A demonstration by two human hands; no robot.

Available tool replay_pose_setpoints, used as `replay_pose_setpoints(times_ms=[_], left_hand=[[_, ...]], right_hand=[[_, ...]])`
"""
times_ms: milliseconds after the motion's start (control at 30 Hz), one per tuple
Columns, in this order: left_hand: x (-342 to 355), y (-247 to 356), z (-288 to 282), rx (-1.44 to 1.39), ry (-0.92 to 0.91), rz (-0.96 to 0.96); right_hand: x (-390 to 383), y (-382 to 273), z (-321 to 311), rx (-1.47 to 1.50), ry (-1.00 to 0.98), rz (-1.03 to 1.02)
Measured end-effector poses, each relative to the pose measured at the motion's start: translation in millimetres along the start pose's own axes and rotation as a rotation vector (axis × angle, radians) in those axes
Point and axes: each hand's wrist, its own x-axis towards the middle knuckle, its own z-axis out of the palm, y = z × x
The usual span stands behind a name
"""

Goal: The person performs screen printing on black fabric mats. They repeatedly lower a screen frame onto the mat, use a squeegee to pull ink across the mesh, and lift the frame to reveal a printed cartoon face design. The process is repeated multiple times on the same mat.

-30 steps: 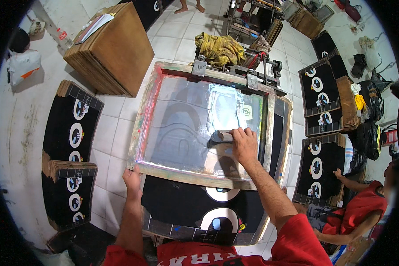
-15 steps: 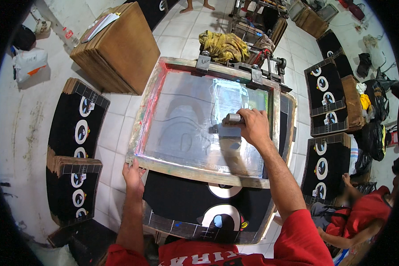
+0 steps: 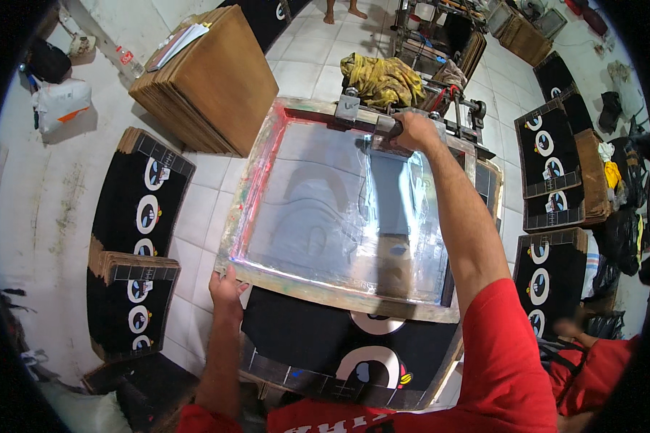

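A silk-screen frame (image 3: 332, 295) with a pale see-through mesh lies over a black printed panel (image 3: 282, 321), whose white and coloured print shows at the near side. My right hand (image 3: 417, 132) is closed round a squeegee (image 3: 386, 138) at the far end of the mesh, close to the frame's clamps. Whitish-blue streaks of ink run along the mesh's right half. At the near left corner of the frame, my left hand (image 3: 227, 291) grips the wooden edge, with part of its fingers hidden.
A stained yellow cloth (image 3: 383, 79) lies behind the clamps (image 3: 347, 107). Tall brown boards (image 3: 217, 76) stand at the far left. Printed black panels (image 3: 148, 209) are stacked at the left, more (image 3: 549, 151) at the right. Another person in a red shirt (image 3: 592, 375) is at lower right.
My right hand and the squeegee have moved from mid-mesh to its far end, by the clamps. My left hand stays at the frame's corner. The whole view has shifted slightly.
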Motion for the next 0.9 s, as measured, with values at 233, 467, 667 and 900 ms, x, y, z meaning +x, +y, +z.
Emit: replay_pose_setpoints(times_ms=[233,467,667,900], left_hand=[[2,-1,-2,-0.023,-0.023,0.002],[-16,24,4,-0.062,-0.04,-0.007],[-75,147,0,-0.367,-0.31,0.051],[-10,138,-29,-0.066,-0.236,0.645]], right_hand=[[-51,-8,28,0.152,0.195,0.06],[-296,-86,42,0.517,0.721,0.045],[-367,-123,-38,0.472,1.007,-0.027],[-271,-84,-211,0.22,1.284,0.044]])
